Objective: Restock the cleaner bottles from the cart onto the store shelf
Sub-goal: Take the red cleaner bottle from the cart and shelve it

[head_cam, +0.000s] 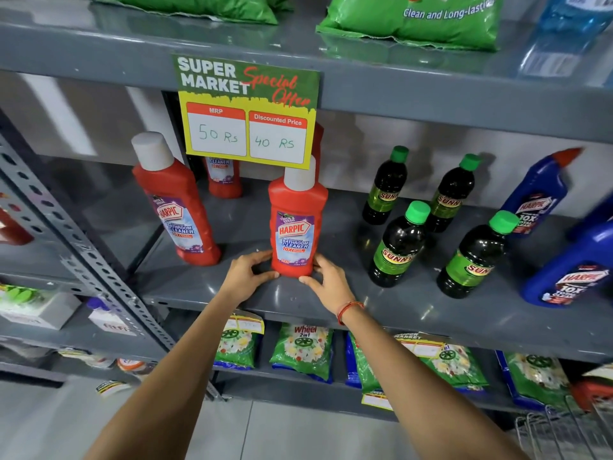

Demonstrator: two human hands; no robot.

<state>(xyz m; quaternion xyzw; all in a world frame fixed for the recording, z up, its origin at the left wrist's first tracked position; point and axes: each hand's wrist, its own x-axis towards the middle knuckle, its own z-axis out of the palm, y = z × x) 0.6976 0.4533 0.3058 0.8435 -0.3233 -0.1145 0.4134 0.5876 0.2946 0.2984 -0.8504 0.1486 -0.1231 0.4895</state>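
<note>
A red Harpic bathroom cleaner bottle (296, 224) with a white cap stands upright near the front of the grey shelf (414, 303). My left hand (247, 277) touches its base from the left and my right hand (326, 280) from the right, fingers curled against it. A second red Harpic bottle (175, 200) stands to the left, and another red bottle (224, 177) stands further back, partly hidden by the price sign (247, 111). The cart (564, 433) shows only as wire mesh at the bottom right.
Several dark Sunny bottles (398, 244) with green caps stand right of my hands. Blue Harpic bottles (537, 197) are at the far right. Green detergent bags (303, 350) fill the shelf below. A perforated metal upright (83, 254) bounds the shelf on the left.
</note>
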